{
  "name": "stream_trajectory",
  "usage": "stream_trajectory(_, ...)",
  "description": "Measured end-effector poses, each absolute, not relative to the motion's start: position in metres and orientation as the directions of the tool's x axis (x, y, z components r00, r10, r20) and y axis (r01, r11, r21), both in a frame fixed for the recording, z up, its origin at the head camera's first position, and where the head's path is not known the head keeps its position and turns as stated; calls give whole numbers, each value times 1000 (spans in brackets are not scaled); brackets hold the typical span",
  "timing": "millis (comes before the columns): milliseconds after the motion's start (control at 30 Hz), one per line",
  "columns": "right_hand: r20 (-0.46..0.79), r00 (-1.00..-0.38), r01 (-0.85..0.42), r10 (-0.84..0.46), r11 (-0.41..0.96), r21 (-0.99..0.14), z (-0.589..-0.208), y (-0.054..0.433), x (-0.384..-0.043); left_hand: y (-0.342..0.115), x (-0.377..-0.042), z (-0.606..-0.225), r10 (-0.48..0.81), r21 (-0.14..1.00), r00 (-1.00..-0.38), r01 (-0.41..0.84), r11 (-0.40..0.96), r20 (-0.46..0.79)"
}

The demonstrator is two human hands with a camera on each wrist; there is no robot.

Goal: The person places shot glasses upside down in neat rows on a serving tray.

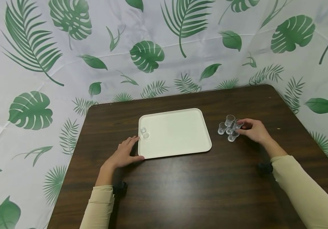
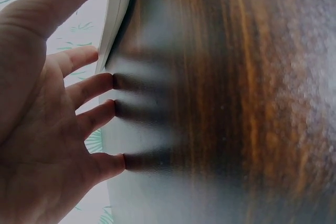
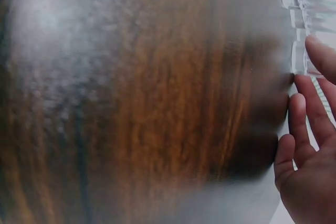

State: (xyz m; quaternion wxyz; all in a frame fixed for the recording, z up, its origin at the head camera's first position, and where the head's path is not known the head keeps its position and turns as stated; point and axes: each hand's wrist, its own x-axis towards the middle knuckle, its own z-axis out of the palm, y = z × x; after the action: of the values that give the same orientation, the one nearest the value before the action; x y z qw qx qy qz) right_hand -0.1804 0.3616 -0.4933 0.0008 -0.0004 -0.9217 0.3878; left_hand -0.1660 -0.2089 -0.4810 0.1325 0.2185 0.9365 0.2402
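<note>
At the left end of a white tray [image 1: 175,133], my left hand [image 1: 124,152] rests with fingers spread, fingertips at its left edge and thumb at the near corner. The left wrist view shows these fingers [image 2: 97,85] straight, tips down on the table. One small clear cup [image 1: 143,130] stands on the tray near that edge. To the right of the tray, my right hand [image 1: 254,130] pinches a clear cup [image 1: 239,123] between thumb and forefinger, at the right side of a tight cluster of similar cups [image 1: 229,120]. In the right wrist view, the thumb [image 3: 321,59] overlaps clear cups.
The dark wooden table [image 1: 181,190] reaches back to a white cloth with green leaves [image 1: 146,55], which hangs behind it and along both sides. Bare tabletop separates the tray from the cup cluster.
</note>
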Motion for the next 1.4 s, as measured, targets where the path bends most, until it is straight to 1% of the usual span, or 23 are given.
stream_trajectory(567,30,-999,-2,27,710,-704,-489,359,-185,-210,-166,-480,458,516,-875,324,793,-154)
stream_trajectory(867,46,-998,1,51,683,-731,-479,364,-180,-209,-165,-479,460,526,-875,324,786,-148)
stream_trajectory(1033,37,-995,30,89,653,-757,-469,363,-175,-209,-167,-481,473,518,-869,341,785,-145)
stream_trajectory(1133,52,-992,31,115,620,-784,-461,361,-174,-208,-167,-483,481,513,-865,350,784,-145)
stream_trajectory(1233,86,-987,12,134,601,-799,-450,355,-177,-208,-168,-484,482,514,-863,349,784,-149)
stream_trajectory(1400,150,-982,-57,113,584,-810,-431,335,-188,-208,-167,-481,474,516,-867,338,787,-156)
